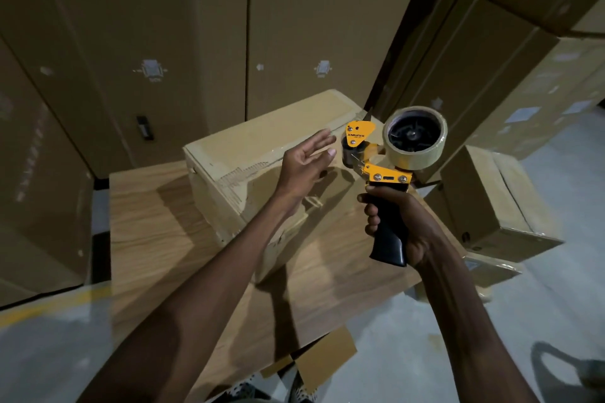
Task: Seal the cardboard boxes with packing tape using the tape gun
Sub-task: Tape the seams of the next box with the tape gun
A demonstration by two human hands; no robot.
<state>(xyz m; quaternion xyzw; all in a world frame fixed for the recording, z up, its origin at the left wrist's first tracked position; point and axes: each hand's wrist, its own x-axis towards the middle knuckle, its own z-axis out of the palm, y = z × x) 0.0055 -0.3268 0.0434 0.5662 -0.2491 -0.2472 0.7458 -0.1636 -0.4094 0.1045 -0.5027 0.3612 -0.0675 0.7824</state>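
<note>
A wood-grain tabletop (154, 222) stands on a pale grey floor (540, 314). A yellow line (49, 307) is painted across the floor at the left. A loose scrap of cardboard (324, 360) lies at the tabletop's near edge. A dark shadow (563, 370) falls on the floor at lower right.

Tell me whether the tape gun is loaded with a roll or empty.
Loaded. A roll of clear packing tape sits on the spool of the tape gun, which the right hand grips by its black handle.
</note>
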